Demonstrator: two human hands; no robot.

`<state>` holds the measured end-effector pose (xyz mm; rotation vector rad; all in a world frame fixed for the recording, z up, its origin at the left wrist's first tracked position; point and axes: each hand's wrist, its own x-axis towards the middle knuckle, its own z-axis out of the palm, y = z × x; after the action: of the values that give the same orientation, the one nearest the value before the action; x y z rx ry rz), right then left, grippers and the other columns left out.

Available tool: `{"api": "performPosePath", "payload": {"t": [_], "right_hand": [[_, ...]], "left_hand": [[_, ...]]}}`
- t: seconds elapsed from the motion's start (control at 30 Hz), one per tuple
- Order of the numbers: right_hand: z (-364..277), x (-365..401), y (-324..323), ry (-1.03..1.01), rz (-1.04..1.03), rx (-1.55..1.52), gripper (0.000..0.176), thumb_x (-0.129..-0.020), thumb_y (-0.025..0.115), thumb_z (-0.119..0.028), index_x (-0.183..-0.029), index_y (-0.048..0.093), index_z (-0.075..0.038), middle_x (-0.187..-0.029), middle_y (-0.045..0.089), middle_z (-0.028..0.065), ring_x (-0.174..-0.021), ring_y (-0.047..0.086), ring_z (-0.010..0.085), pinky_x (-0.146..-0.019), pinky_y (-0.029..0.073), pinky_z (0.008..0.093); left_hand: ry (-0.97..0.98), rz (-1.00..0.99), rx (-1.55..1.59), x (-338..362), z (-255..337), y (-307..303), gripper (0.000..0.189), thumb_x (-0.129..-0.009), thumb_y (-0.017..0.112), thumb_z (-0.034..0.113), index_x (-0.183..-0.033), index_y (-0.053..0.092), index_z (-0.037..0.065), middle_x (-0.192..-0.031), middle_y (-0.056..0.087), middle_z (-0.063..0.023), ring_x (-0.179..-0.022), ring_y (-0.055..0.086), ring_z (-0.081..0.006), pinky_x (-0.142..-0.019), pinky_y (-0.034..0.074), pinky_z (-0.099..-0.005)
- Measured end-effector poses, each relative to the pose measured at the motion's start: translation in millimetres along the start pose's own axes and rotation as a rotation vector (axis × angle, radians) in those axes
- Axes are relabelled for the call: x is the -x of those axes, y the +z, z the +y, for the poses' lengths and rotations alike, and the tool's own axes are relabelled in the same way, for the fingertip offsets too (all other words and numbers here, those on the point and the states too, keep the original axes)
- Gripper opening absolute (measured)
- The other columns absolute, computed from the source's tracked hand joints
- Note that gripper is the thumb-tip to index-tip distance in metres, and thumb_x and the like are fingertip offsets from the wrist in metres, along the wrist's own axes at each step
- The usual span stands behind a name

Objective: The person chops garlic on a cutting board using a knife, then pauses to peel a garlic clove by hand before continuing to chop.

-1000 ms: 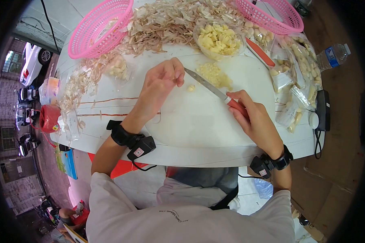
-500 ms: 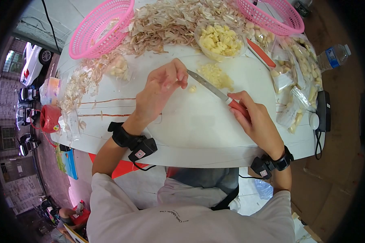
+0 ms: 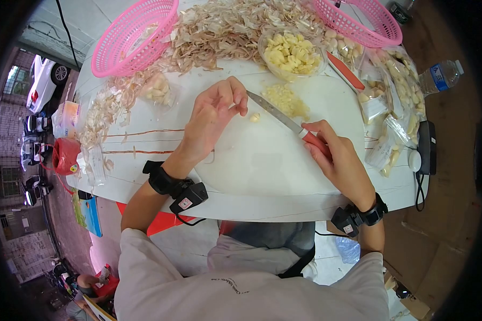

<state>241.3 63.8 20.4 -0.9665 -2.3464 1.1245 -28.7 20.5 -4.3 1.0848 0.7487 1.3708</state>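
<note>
My right hand [image 3: 329, 152] is wrapped round the red handle of a knife [image 3: 276, 112], whose blade points up and left. The tip of the blade reaches the curled fingers of my left hand [image 3: 218, 109]; whether those fingers pinch anything is too small to tell. Just right of them a small garlic piece [image 3: 255, 117] lies on the white cutting board [image 3: 251, 171]. Chopped garlic [image 3: 286, 100] is spread beyond the blade. Behind it stands a clear bowl [image 3: 292, 55] of cut garlic.
A heap of garlic skins [image 3: 219, 35] covers the far side between two pink baskets [image 3: 135, 37]. Bags of garlic cloves [image 3: 396, 91] and a second red-handled knife [image 3: 345, 70] lie at the right. A small bag of cloves [image 3: 158, 91] lies at the left.
</note>
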Motion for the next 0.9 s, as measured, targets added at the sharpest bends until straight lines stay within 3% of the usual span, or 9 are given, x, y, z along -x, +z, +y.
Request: {"api": "performPosePath", "payload": {"t": [0.2, 0.4, 0.5, 0.57, 0.6, 0.67, 0.8, 0.87, 0.9], "right_hand": [[0.4, 0.3, -0.1, -0.027, 0.015, 0.007, 0.026, -0.094, 0.060, -0.008, -0.118, 0.051, -0.004, -0.087, 0.068, 0.0192, -0.080, 0.067, 0.0363, -0.070, 0.051, 0.0405], [1.9, 0.4, 0.6, -0.022, 0.016, -0.015, 0.025, -0.094, 0.060, -0.009, -0.118, 0.051, -0.004, -0.088, 0.069, 0.0192, -0.080, 0.067, 0.0364, -0.070, 0.051, 0.0404], [0.4, 0.2, -0.3, -0.009, 0.010, 0.003, 0.025, -0.094, 0.060, -0.009, -0.118, 0.051, -0.004, -0.088, 0.069, 0.0191, -0.080, 0.067, 0.0364, -0.070, 0.051, 0.0403], [0.6, 0.4, -0.4, -0.007, 0.012, -0.004, 0.025, -0.094, 0.060, -0.009, -0.118, 0.051, -0.005, -0.088, 0.069, 0.0191, -0.080, 0.067, 0.0365, -0.070, 0.051, 0.0402], [0.3, 0.6, -0.7, -0.007, 0.014, -0.004, 0.025, -0.094, 0.060, -0.009, -0.118, 0.051, -0.005, -0.088, 0.069, 0.0191, -0.080, 0.067, 0.0365, -0.070, 0.051, 0.0402], [-0.5, 0.4, -1.5, 0.008, 0.002, -0.010, 0.025, -0.095, 0.059, -0.009, -0.118, 0.051, -0.005, -0.088, 0.069, 0.0194, -0.081, 0.067, 0.0363, -0.070, 0.051, 0.0399], [-1.4, 0.8, -2.0, -0.001, 0.004, 0.027, 0.025, -0.095, 0.059, -0.009, -0.118, 0.051, -0.004, -0.088, 0.069, 0.0198, -0.081, 0.067, 0.0363, -0.070, 0.051, 0.0395], [-0.6, 0.7, -1.8, -0.007, 0.036, 0.016, 0.026, -0.094, 0.060, -0.008, -0.118, 0.050, -0.004, -0.087, 0.069, 0.0202, -0.080, 0.067, 0.0368, -0.070, 0.051, 0.0391], [0.3, 0.9, -1.0, -0.007, 0.035, 0.016, 0.026, -0.094, 0.060, -0.008, -0.118, 0.050, -0.004, -0.087, 0.069, 0.0202, -0.080, 0.067, 0.0368, -0.070, 0.051, 0.0391]], "left_hand": [[-0.007, -0.020, -0.017, -0.5, 1.9, 2.7, 0.026, -0.068, 0.056, 0.022, -0.080, 0.034, 0.019, -0.096, 0.035, -0.0028, -0.097, 0.038, -0.0179, -0.087, 0.032, -0.0345], [-0.015, -0.010, -0.132, -2.7, 3.9, 5.3, 0.032, -0.075, 0.058, 0.032, -0.088, 0.032, 0.017, -0.097, 0.037, -0.0023, -0.097, 0.040, -0.0156, -0.085, 0.033, -0.0329], [-0.007, -0.008, -0.130, -3.2, 2.1, 4.4, 0.029, -0.081, 0.059, 0.027, -0.087, 0.033, 0.017, -0.096, 0.038, -0.0018, -0.094, 0.041, -0.0138, -0.083, 0.034, -0.0299], [0.046, 0.071, -0.281, -3.9, 1.5, 7.3, 0.026, -0.083, 0.062, 0.012, -0.084, 0.036, 0.014, -0.090, 0.039, -0.0012, -0.088, 0.042, -0.0123, -0.080, 0.035, -0.0271], [0.046, 0.069, -0.281, -4.3, 1.9, 6.4, 0.026, -0.083, 0.062, 0.012, -0.084, 0.036, 0.014, -0.090, 0.039, -0.0012, -0.088, 0.042, -0.0123, -0.080, 0.035, -0.0271], [0.191, 0.100, -0.578, -5.0, 3.2, 1.7, 0.022, -0.079, 0.076, 0.004, -0.081, 0.054, 0.006, -0.087, 0.048, 0.0004, -0.080, 0.048, -0.0108, -0.071, 0.040, -0.0265], [0.178, 0.241, -0.824, -4.5, 5.4, -5.7, 0.018, -0.077, 0.080, 0.012, -0.077, 0.063, 0.006, -0.086, 0.054, 0.0006, -0.077, 0.050, -0.0116, -0.068, 0.041, -0.0277], [-0.072, 0.318, -0.922, -4.4, 10.8, -6.0, 0.014, -0.077, 0.079, 0.011, -0.081, 0.068, 0.006, -0.085, 0.057, 0.0010, -0.081, 0.050, -0.0108, -0.069, 0.040, -0.0280], [-0.073, 0.318, -0.922, -3.8, 12.7, -4.5, 0.014, -0.077, 0.079, 0.011, -0.081, 0.068, 0.006, -0.085, 0.057, 0.0010, -0.081, 0.050, -0.0108, -0.069, 0.040, -0.0280]]}}
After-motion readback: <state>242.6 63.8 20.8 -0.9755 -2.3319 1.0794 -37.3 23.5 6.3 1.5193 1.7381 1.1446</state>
